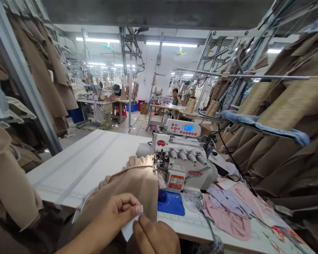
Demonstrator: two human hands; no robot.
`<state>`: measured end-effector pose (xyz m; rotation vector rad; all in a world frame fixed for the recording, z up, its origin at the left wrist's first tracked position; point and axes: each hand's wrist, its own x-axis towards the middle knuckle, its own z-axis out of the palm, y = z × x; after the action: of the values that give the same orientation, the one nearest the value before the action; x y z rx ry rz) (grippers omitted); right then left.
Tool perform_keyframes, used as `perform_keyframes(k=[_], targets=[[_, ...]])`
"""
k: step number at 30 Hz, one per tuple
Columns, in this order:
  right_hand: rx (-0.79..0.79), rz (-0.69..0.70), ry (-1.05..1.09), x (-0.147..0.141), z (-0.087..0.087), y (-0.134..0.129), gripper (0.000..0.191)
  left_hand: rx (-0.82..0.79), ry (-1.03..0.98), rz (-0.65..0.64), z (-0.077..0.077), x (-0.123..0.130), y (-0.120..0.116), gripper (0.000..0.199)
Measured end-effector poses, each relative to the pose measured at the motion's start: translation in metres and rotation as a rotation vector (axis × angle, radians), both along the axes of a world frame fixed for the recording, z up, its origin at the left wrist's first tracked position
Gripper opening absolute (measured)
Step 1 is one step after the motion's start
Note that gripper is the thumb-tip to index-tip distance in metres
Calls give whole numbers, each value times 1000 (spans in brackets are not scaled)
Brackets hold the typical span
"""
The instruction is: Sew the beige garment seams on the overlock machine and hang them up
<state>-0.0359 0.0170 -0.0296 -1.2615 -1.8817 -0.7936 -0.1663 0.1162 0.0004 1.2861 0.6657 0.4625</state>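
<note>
A small white label (129, 227) is pinched between my two hands, low in the middle of the view. My left hand (124, 208) grips its upper end with thumb and curled fingers. Beside it, my right hand (153, 233) is closed on the label's right side, its fingertips close to the left thumb. Under and behind both hands lies a tan garment (137, 180) with a gathered edge. That edge runs up to the needle area of an overlock sewing machine (185, 155), whose lamp lights the fabric.
A blue plate (172, 203) and a clear round dish (191, 200) sit in front of the machine. Pink fabric pieces (225, 211) lie on the right. Thread cones (288, 106) stand above them. Brown garments (39, 63) hang on both sides. Two people are seated farther back.
</note>
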Motion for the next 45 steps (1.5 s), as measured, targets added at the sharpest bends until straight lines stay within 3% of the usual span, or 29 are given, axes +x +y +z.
perform_keyframes(k=[3,10,15,20,24,29,36,45], targets=[[-87,104,331,1,3,1,16,64,-4,48,-4,1,0,51],[-328,162,1154,-7,-3,4,16,-87,-23,146,-2,-4,-11,51],[-316,213,1461,-14,-10,11,26,-8,-35,95,2,-6,-15,47],[-355,276,1581,-15,-10,10,33,47,2,97,2,-5,-15,46],[-445,365,1721,-8,-2,7,38,188,20,117,4,-4,-14,42],[-688,456,1587,9,12,4,33,357,29,67,8,-5,-13,31],[-698,423,1493,19,12,1,29,419,67,19,14,-5,-14,32],[-802,406,1414,29,5,-8,37,479,145,-62,8,-5,-12,34]])
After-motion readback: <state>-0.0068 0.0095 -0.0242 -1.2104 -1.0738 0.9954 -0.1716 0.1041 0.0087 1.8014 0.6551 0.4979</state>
